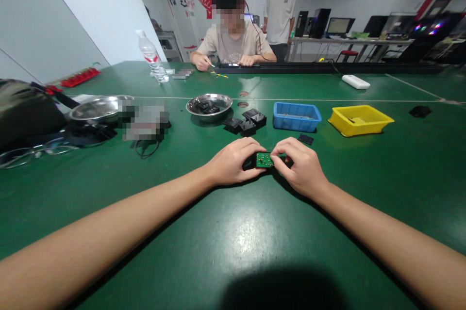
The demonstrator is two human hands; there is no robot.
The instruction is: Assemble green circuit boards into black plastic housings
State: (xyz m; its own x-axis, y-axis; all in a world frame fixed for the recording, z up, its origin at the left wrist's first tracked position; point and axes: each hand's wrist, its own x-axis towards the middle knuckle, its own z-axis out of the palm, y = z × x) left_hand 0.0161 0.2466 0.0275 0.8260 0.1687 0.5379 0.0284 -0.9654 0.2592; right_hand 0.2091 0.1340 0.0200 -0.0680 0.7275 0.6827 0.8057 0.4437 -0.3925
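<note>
My left hand (238,160) is closed round a small black plastic case (249,162), thumb below and fingers above. A green circuit board (263,159) with solder points sits at the case, facing me. My right hand (299,163) pinches the board's right edge between thumb and forefinger. Whether the board is fully seated in the case cannot be made out. Just beyond my hands lie several black plastic cases (248,127) and a flat black cover (306,139).
Behind stand a steel bowl (209,115) with black parts, a blue bin (296,126) and a yellow bin (360,129). At left are another steel bowl (102,115), glasses (36,151) and a water bottle (153,57). A person (235,40) sits across the green table (204,252).
</note>
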